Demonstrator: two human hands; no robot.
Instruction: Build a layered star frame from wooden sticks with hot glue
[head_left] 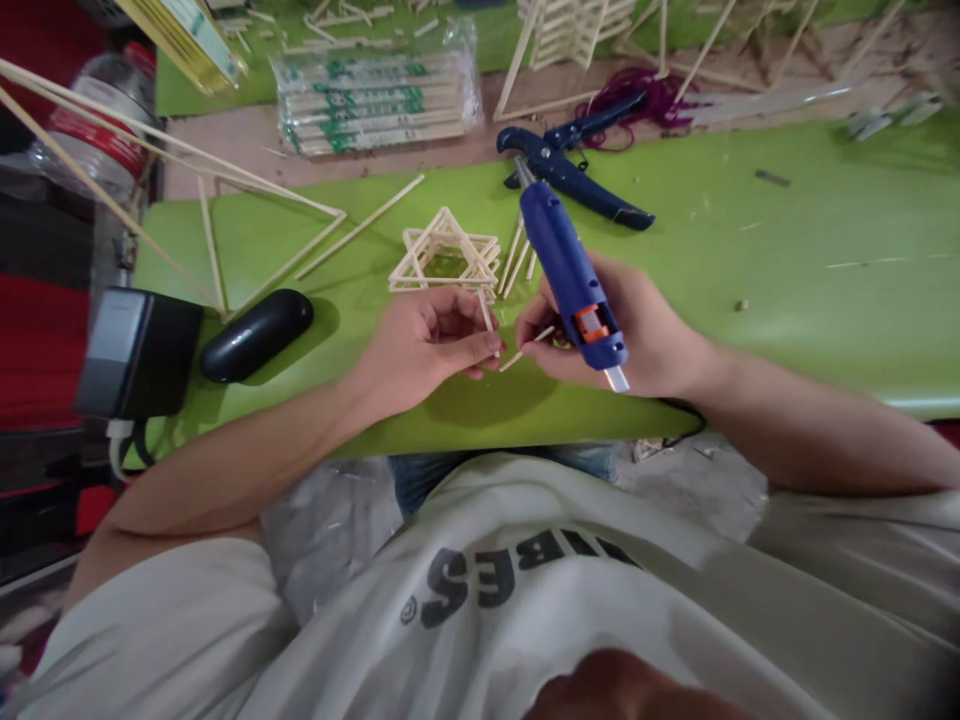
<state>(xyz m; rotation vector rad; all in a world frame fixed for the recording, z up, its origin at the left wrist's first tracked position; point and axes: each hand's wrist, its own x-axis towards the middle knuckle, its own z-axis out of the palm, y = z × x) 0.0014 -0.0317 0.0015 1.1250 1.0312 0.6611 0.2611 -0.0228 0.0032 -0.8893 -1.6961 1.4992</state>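
My left hand is closed, pinching a short wooden stick between thumb and fingers. In my right hand is a blue hot glue gun, its nozzle pointing away from me and a clear glue stick poking out of its back. The gun's handle is hidden. Thumb and forefinger of that same hand pinch a second short stick, whose tip comes close to the left fingertips. Just beyond my hands sits a star-shaped frame of stacked wooden sticks. A few loose sticks lie beside it.
Beyond the gun lies a dark blue cutter. Bagged sticks and purple cord are farther back. At left are a black oval case, a black charger, a large stick frame and a bottle.
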